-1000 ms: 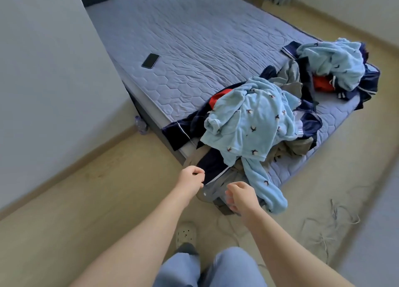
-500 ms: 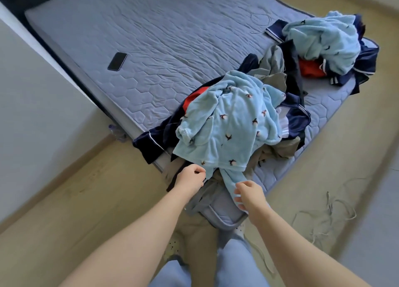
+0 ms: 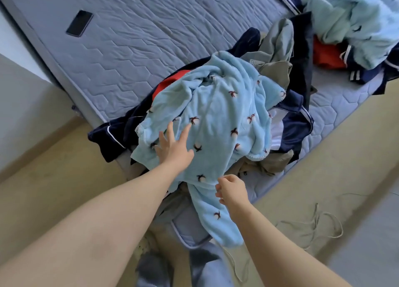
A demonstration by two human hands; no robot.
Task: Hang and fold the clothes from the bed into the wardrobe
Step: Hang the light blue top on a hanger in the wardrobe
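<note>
With fingers spread, the left hand (image 3: 174, 149) rests on the blue fleece (image 3: 220, 105) topping the near heap (image 3: 287, 133) at the edge of the bed (image 3: 151, 38), the right hand (image 3: 232, 192) curls beside its dangling sleeve (image 3: 213, 217), grip unclear, and with the far-right heap (image 3: 349, 23) also unsorted, nearly everything seems left to do.

Both forearms bare to the frame edge, as are left hand (image 3: 172, 150) and right hand (image 3: 232, 191). Legs in light blue denim (image 3: 203, 269) (faded, softly creased). Pale hole-dotted slipper (image 3: 144, 244), blurred.
</note>
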